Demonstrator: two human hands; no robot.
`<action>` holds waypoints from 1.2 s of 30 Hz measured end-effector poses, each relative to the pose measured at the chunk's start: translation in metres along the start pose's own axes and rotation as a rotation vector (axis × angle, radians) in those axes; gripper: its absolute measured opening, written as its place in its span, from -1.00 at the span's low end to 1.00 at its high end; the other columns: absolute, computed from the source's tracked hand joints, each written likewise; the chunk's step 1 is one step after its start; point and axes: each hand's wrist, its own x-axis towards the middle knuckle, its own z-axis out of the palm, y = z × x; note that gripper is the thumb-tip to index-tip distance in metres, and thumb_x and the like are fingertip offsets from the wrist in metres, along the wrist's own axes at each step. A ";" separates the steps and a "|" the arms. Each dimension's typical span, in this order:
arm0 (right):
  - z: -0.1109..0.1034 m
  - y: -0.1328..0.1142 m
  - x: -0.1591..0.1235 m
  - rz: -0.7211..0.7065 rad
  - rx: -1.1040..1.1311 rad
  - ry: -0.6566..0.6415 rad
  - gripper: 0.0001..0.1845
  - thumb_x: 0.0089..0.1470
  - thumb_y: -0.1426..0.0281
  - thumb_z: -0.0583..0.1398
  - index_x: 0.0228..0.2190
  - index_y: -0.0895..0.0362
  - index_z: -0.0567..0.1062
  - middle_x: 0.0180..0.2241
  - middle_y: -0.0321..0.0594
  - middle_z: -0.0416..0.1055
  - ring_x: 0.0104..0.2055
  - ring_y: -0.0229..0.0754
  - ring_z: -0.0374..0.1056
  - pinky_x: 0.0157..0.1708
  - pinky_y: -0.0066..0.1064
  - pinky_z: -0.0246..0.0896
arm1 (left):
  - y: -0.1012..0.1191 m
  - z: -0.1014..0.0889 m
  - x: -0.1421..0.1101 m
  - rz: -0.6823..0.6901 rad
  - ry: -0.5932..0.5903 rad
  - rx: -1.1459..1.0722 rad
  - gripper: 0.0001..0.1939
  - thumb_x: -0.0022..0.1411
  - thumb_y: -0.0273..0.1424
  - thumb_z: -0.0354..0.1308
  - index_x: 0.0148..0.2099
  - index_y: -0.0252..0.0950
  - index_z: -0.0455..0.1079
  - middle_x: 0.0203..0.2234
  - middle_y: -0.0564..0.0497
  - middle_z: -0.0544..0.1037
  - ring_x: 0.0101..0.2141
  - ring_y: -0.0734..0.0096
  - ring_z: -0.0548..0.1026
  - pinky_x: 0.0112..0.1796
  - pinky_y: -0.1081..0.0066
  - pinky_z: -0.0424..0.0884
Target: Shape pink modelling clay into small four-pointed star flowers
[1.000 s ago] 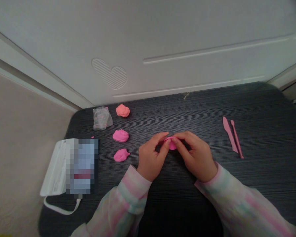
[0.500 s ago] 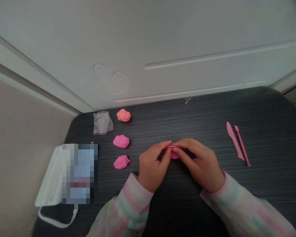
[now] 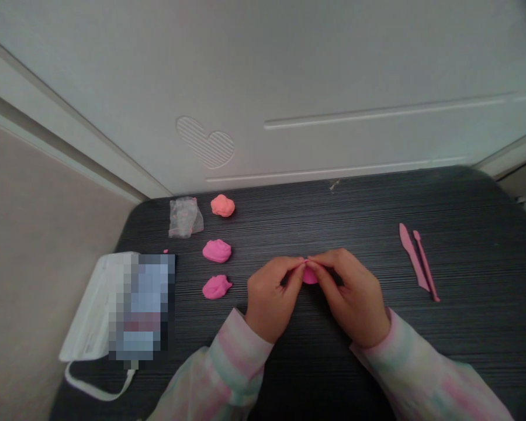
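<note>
A flattened piece of pink modelling clay (image 3: 310, 276) is pinched between my two hands, above the middle of the dark table (image 3: 289, 228). My left hand (image 3: 275, 295) grips its left edge with thumb and forefinger. On the other side, my right hand (image 3: 351, 295) pinches its upper edge the same way, and the fingertips of both hands almost meet. Most of the clay's top is hidden by the fingers. Left of my hands lie two lumps of pink clay (image 3: 217, 251) and an orange clay lump (image 3: 222, 206).
A pink plastic knife (image 3: 414, 257) and a thin pink modelling stick (image 3: 426, 266) lie at the right. At the left are a crumpled clear bag (image 3: 185, 217), a blurred-out phone (image 3: 142, 304) with a cable, and a white object (image 3: 94, 307). A white panel (image 3: 333, 70) stands behind the table.
My fingertips have drawn closer together on the pink clay, and its upper edge now looks pinched. The whole view has shifted slightly; the other things lie as before.
</note>
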 end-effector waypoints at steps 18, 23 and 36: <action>0.000 0.001 0.000 -0.063 -0.106 0.084 -0.94 0.00 0.46 0.11 -0.40 0.14 0.39 -0.48 -0.27 0.41 -0.42 -0.30 0.33 -0.39 -0.47 0.25 | -0.001 0.003 -0.001 -0.123 -0.071 -0.113 -0.85 0.10 -0.41 0.06 -0.29 -0.30 0.43 -0.45 0.03 0.55 -0.46 0.50 0.49 -0.33 0.49 0.43; -0.001 0.001 0.000 0.057 -0.034 0.063 -0.82 -0.01 0.37 0.12 -0.29 0.13 0.38 -0.44 -0.28 0.44 -0.42 -0.29 0.36 -0.42 -0.46 0.28 | -0.005 0.004 -0.002 -0.156 -0.038 -0.175 -0.83 0.11 -0.41 0.05 -0.24 -0.26 0.42 -0.40 0.05 0.54 -0.45 0.52 0.49 -0.34 0.50 0.44; 0.008 0.002 0.001 -0.065 -0.220 0.082 -0.88 0.04 0.39 0.07 -0.45 0.14 0.38 -0.49 -0.25 0.42 -0.43 -0.25 0.32 -0.41 -0.40 0.21 | 0.003 0.011 -0.002 -0.378 -0.018 -0.446 -0.88 0.06 -0.39 0.10 -0.35 -0.34 0.38 -0.54 0.07 0.51 -0.56 0.56 0.47 -0.51 0.57 0.44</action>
